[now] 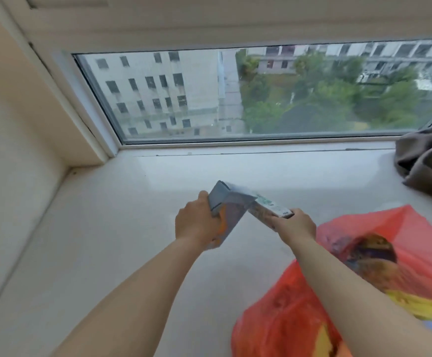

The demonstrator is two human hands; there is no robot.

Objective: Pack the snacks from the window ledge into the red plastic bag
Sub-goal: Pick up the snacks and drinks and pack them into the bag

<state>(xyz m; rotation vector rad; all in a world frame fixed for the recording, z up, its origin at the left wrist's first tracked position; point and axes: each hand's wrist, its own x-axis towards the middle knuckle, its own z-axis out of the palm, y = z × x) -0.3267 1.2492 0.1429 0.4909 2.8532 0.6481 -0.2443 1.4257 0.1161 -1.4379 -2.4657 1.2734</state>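
Two flat snack boxes lean against each other like a tent above the white window ledge (106,228). My left hand (196,225) grips the left box (225,215), grey-blue with an orange patch. My right hand (296,224) grips the right box (263,206), which shows a green and white label on its edge. The red plastic bag (287,305) lies at the lower right of the ledge, under my right forearm. Colourful snack packs show through its thin plastic.
The window pane (235,99) runs along the back of the ledge. The side wall (16,150) closes off the left. A grey-brown curtain (426,163) is bunched on the ledge at the far right.
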